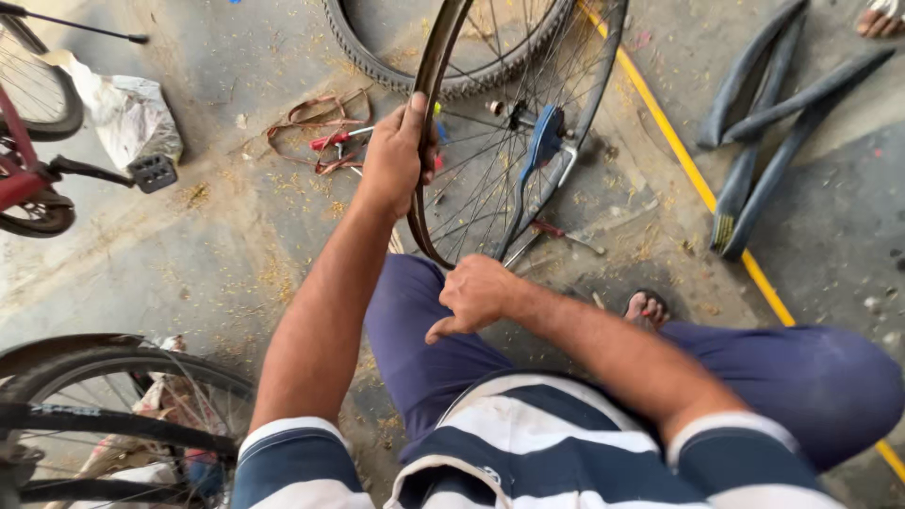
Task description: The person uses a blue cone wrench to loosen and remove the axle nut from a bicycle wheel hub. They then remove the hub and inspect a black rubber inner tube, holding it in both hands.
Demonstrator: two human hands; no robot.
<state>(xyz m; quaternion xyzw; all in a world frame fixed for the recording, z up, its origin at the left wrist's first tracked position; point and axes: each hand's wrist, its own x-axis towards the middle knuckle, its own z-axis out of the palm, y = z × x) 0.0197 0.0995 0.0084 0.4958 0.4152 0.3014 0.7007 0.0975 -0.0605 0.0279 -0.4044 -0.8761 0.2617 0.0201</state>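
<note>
From the head view I see my left hand (398, 155) wrapped around the rim (429, 123) of a bare wheel, fingers curled over its outer edge, thumb on the near side. The wheel stands upright on the floor (217, 245), leaning slightly, its lower edge just in front of my knee. My right hand (474, 297) is closed in a loose fist at the bottom of the rim, seemingly pinching a spoke (490, 217) or something small there (I cannot tell which).

Through the spokes I make out a blue tool (545, 141) near the hub (514, 113). Behind the wheel lies a tyre (415, 71), flat on the floor and partly hidden by the rim. To the left of my left hand sit a rubber strip (316, 118) in loops and a red-handled tool (332, 141). Further left, a pedal (153, 172) sticks out from a red bike (24, 160), with a crumpled bag (127, 113) beside it. Another wheel (113, 396) crowds the lower left corner, close to my left elbow. Right of a yellow line (688, 170), inner tubes (773, 123) lie well apart from my hands. My bare foot (646, 306) shows past my right forearm.
</note>
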